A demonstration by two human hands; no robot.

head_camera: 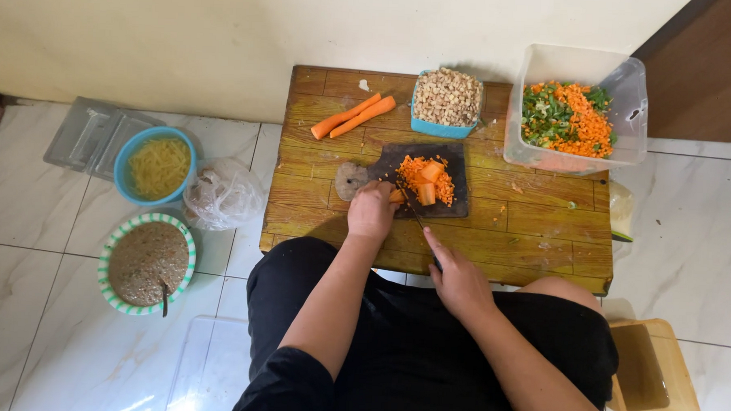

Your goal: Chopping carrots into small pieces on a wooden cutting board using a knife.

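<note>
Left hand [371, 211]: curled, fingers bent down onto a piece of carrot [397, 196] at the left edge of the dark cutting board [455, 202], just left of frame centre.
Right hand [458, 280]: closed around the handle of a knife [412, 209], forefinger stretched along it; the thin blade runs up and left to the carrot under the left hand.
Cutting board: dark, roughly square with a rounded handle on its left, lying in the middle of the low wooden table [526, 235].
Diced carrot [419, 173]: an orange heap with a few larger chunks on the board, just right of the left hand.
Whole carrots [352, 116]: two long pieces side by side, upper left part of the table.
Blue tub [446, 101]: square, filled with pale brown bits, top centre of the table.
Clear plastic box [629, 93]: upper right, holding chopped orange and green vegetables.
Blue bowl [155, 166]: left on the tiled floor, with yellow shreds.
Plastic bag [222, 194]: crumpled, translucent, just right of the blue bowl.
Green-rimmed bowl [146, 263]: lower left, brown mash with a spoon in it.
Amber container [653, 373]: lower right on the floor.
</note>
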